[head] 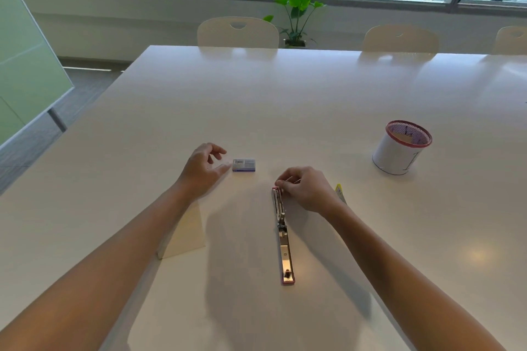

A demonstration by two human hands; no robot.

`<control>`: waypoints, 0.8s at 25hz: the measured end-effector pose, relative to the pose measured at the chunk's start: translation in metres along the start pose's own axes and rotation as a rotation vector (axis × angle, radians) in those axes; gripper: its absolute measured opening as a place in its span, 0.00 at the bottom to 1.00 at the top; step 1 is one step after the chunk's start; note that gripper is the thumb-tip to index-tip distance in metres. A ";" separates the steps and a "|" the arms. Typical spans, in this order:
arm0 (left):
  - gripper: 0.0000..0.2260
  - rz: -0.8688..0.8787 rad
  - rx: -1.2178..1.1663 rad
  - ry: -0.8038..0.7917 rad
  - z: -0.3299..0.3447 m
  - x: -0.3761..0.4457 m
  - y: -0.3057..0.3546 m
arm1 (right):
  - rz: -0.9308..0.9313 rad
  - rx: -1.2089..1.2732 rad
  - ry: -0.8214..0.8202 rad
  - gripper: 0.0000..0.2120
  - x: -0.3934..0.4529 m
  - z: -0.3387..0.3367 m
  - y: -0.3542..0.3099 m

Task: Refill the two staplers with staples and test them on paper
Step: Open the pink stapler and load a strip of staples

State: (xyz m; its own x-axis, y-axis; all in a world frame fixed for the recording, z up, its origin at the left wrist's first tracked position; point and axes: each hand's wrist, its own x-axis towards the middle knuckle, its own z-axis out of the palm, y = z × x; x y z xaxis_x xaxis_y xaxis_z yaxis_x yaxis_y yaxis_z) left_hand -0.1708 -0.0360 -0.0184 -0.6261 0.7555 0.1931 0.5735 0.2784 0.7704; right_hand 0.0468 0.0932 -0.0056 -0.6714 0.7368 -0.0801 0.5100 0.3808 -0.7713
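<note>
Head view — right hand [306, 189] pinches staples [288, 179] over open stapler [282, 234]; left hand [204, 169] loose, empty beside box [243, 165]. Risk — strip misaligned, jams.

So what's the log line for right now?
pink stapler: open flat | right hand: loading staples | left hand: by small staple box

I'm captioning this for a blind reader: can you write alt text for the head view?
A right hand pinches staples at the far end of a stapler lying opened flat on a white table; the left hand rests open beside a staple box.
</note>
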 end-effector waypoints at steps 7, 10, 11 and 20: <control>0.21 0.068 0.029 -0.058 0.000 0.000 -0.005 | 0.079 0.407 0.053 0.05 0.034 -0.014 -0.015; 0.22 0.096 0.058 -0.078 0.006 0.002 -0.009 | 0.129 0.350 -0.023 0.04 0.043 0.003 -0.030; 0.21 0.099 0.068 -0.080 0.008 0.003 -0.010 | 0.148 0.316 -0.048 0.05 0.045 0.011 -0.033; 0.13 0.110 0.062 -0.052 0.010 0.007 -0.018 | 0.245 0.182 -0.014 0.09 0.068 0.044 -0.043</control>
State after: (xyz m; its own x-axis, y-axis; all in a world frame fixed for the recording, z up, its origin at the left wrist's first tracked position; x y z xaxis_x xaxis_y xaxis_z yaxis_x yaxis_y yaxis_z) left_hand -0.1806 -0.0302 -0.0370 -0.5302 0.8128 0.2415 0.6701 0.2271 0.7067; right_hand -0.0442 0.1020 -0.0056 -0.5484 0.7862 -0.2850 0.5533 0.0855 -0.8286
